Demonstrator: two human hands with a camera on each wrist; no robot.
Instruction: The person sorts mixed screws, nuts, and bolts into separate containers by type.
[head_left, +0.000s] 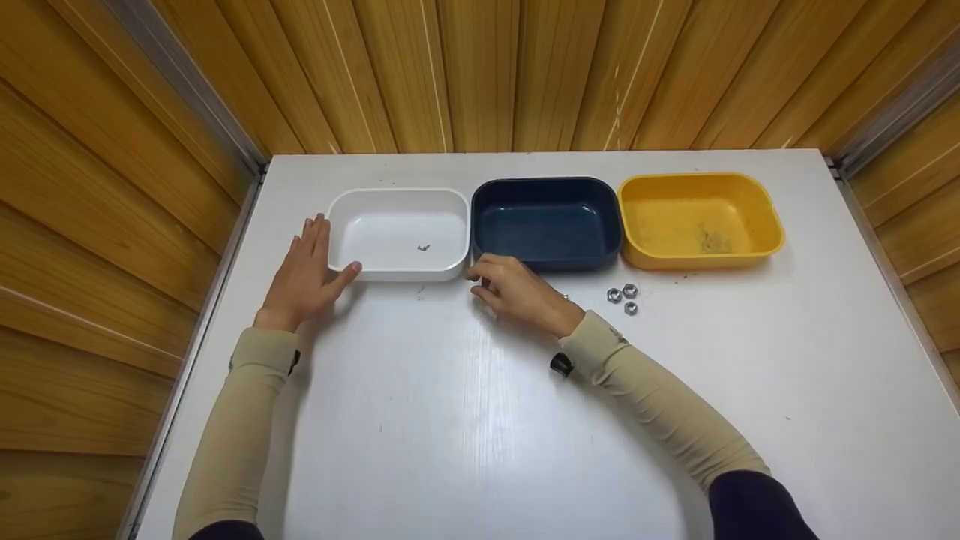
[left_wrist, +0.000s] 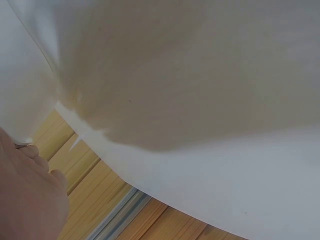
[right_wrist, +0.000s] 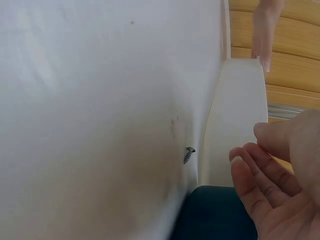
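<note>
My left hand (head_left: 300, 277) rests at the left end of the white tray (head_left: 397, 274), fingers straight along its outer wall and thumb at the front rim. A few tiny screws (head_left: 424, 247) lie inside that tray. My right hand (head_left: 517, 292) hovers in front of where the white tray meets the dark blue tray (head_left: 547, 262). Its fingers (right_wrist: 245, 185) are loosely bent and the thumb is near them, with nothing visible between. In the right wrist view, a small screw (right_wrist: 188, 155) lies on the table beside the white tray's wall; the head view hides it behind that hand.
A yellow tray (head_left: 701, 260) with a speckled patch on its floor adjoins the dark blue one. Three hex nuts (head_left: 630, 290) lie before these two trays. Wooden panelling (head_left: 480, 75) rises behind the white table (head_left: 450, 420) and along its sides.
</note>
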